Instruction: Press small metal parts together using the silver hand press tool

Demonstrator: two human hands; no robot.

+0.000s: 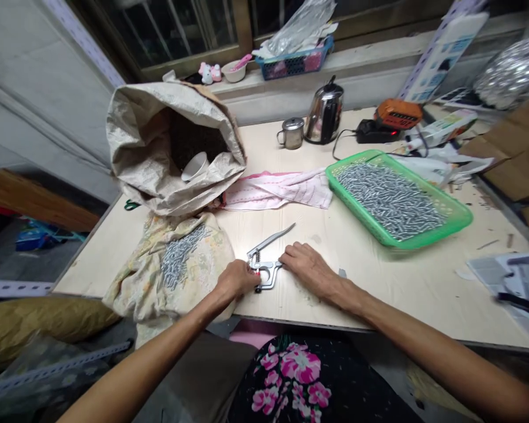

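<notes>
A pair of silver hand pliers (270, 265), shaped like snap-fastener pliers, lies near the table's front edge. Its upper handle (277, 235) is raised away from the body, with a spring between them. My right hand (308, 269) is closed round the lower handle's end. At the jaw end, the fingers of my left hand (238, 278) are pinched beside a small red and black part; what they hold is hidden. Left of that hand, a heap of small silver metal pieces (178, 255) rests on a patterned cloth (136, 282).
A green basket (379, 235) of silver metal pins stands to the right. An open woven sack (136, 147) with a white bowl (196, 167) leans at the back left. Behind are a pink-striped towel (282, 191), a metal mug (293, 134), a kettle (324, 114) and a charger with an orange battery (397, 113).
</notes>
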